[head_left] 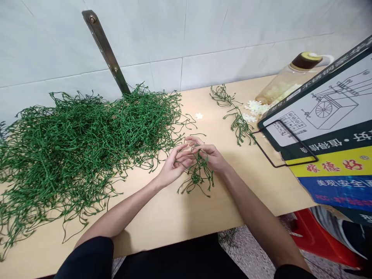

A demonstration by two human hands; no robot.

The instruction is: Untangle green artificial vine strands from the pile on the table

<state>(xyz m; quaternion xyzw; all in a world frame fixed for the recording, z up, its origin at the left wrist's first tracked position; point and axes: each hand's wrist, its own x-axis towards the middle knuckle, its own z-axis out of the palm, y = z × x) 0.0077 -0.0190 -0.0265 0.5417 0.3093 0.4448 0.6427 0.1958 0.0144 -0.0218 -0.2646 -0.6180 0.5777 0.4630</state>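
Above the table's middle, a small bunch of thin green plastic flower stems [199, 174] hangs from my two hands, its branching tips drooping toward the tabletop. My right hand [214, 157] has its fingers curled round the upper part of the bunch. My left hand [174, 166] meets it from the other side, fingers bent and pinching at the stems; the exact grip is partly hidden where the fingers overlap. To the left spreads a large tangled pile of the same green stems [95, 135]. Several more stems [240, 120] lie loose at the right.
A single white flower piece [198, 116] lies behind my hands. More white flower pieces [255, 107] sit by a brown-capped bottle [279, 83]. A printed box [322, 128] with a black wire handle [273, 164] occupies the right edge. A metal bracket [106, 50] leans against the tiled wall.
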